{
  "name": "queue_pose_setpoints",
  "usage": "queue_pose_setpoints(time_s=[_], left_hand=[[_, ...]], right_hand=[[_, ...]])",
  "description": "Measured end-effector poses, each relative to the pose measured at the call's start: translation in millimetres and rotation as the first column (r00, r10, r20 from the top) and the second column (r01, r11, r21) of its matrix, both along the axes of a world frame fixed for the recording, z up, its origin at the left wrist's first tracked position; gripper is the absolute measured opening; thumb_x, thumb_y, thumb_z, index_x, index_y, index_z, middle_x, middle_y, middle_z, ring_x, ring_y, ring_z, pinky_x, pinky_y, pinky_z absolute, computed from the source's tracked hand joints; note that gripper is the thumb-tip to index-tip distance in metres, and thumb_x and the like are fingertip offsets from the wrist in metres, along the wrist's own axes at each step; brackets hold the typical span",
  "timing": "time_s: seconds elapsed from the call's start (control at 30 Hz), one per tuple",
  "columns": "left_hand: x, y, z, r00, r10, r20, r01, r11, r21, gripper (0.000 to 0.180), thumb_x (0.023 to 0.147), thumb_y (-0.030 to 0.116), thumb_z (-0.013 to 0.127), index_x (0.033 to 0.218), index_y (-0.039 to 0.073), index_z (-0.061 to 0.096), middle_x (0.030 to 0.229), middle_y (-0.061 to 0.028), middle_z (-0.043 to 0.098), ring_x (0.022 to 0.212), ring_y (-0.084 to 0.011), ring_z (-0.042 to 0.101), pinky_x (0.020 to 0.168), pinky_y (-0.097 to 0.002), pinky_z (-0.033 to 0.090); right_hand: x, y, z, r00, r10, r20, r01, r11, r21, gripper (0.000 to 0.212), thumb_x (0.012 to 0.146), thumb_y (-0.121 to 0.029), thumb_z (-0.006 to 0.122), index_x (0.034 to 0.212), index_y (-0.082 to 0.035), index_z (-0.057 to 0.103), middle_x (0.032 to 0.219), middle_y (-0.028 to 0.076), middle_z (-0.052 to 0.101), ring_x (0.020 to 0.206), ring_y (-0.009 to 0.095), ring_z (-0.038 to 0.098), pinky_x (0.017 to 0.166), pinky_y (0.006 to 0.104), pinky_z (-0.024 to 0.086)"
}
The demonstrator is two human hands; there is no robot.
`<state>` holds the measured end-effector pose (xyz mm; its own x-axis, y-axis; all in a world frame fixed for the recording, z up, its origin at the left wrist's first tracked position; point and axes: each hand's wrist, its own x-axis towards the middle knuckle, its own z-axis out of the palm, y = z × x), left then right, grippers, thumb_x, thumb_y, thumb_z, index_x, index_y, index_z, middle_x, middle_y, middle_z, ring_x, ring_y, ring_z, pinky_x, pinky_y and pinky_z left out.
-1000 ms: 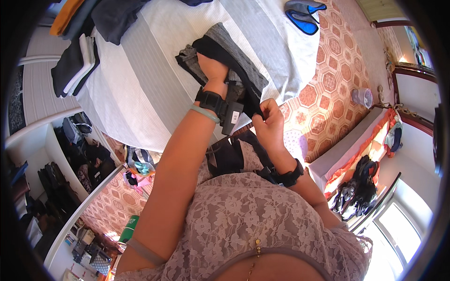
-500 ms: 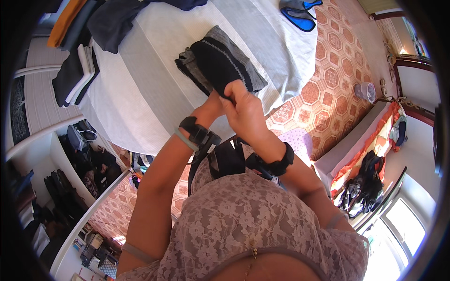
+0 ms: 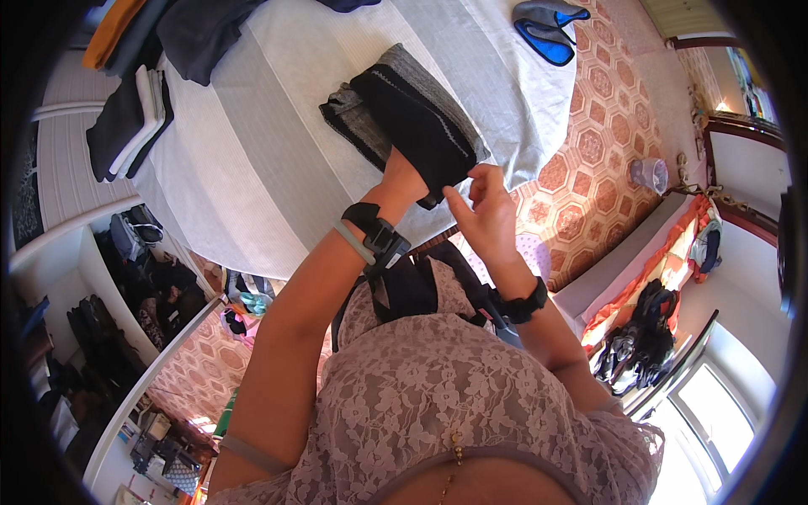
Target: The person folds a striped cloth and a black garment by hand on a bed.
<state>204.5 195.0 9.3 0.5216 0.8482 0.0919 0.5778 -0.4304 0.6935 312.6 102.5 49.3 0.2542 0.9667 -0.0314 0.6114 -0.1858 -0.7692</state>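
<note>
Grey-and-black knitted garment [image 3: 425, 122] lay folded in layers on the striped cover [image 3: 273, 135], near its near right edge, a black panel uppermost with a pale stitched line along it. Left hand [image 3: 406, 177] was at the garment's near side, fingers tucked out of sight beneath the black panel; could not tell whether they gripped. Right hand [image 3: 491, 210] stood at the near right corner, thumb and forefinger apart, forefinger at the black edge; whether it touched could not be made out. Dark straps on both wrists.

To the left, near the cover's edge: stacked folded clothes [image 3: 130, 126], dark and white. Far left: a crumpled dark garment [image 3: 202, 38] beside an orange folded cloth [image 3: 114, 34]. Far right: grey slippers [image 3: 545, 35] with blue insides. Right, on patterned tiles: a see-through bin [image 3: 650, 174].
</note>
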Motion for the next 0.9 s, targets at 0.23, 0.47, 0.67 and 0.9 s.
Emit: queue_pose_setpoints(time_s=[0.23, 0.47, 0.67, 0.9], left_hand=[[5, 18, -7, 0.994, -0.105, 0.013, 0.105, 0.966, -0.237, 0.021, 0.074, 0.023, 0.051, 0.067, 0.004, 0.056, 0.068, -0.0097, 0.058, 0.064, -0.0214, 0.055, 0.058, -0.0336, 0.043], [1, 27, -4, 0.951, -0.252, 0.182, 0.296, 0.912, -0.285, 0.022, 0.078, 0.021, 0.048, 0.067, 0.003, 0.056, 0.065, -0.0082, 0.056, 0.059, -0.0174, 0.052, 0.056, -0.0308, 0.041], [-12, 6, 15, 0.93, -0.094, 0.356, 0.27, 0.831, -0.486, 0.017, 0.081, 0.014, 0.049, 0.093, 0.004, 0.056, 0.089, -0.0067, 0.059, 0.082, -0.0137, 0.052, 0.074, -0.0291, 0.043], [-27, 11, 5, 0.788, -0.573, 0.223, 0.583, 0.812, 0.027, 0.014, 0.076, 0.012, 0.056, 0.089, 0.006, 0.057, 0.086, -0.0113, 0.057, 0.083, -0.0261, 0.055, 0.076, -0.0346, 0.042]], right_hand=[[-10, 12, -14, 1.0, -0.018, -0.006, 0.018, 0.996, -0.086, 0.047, 0.07, -0.031, 0.069, 0.096, -0.002, 0.044, 0.067, 0.011, 0.056, 0.058, 0.027, 0.056, 0.051, 0.0361, 0.043], [-9, 16, -22, 0.984, -0.013, 0.18, -0.006, 0.994, 0.107, 0.036, 0.068, -0.017, 0.065, 0.094, -0.002, 0.045, 0.065, 0.014, 0.057, 0.06, 0.034, 0.056, 0.055, 0.0413, 0.044], [-8, 21, 2, 0.998, 0.022, -0.053, -0.008, 0.967, 0.253, 0.026, 0.067, 0.002, 0.056, 0.092, -0.001, 0.05, 0.066, 0.016, 0.053, 0.059, 0.031, 0.054, 0.052, 0.0332, 0.042], [-15, 20, 30, 0.941, 0.337, 0.034, -0.329, 0.884, 0.334, 0.024, 0.064, 0.003, 0.058, 0.086, -0.003, 0.051, 0.068, 0.015, 0.052, 0.064, 0.034, 0.052, 0.056, 0.0395, 0.041]])
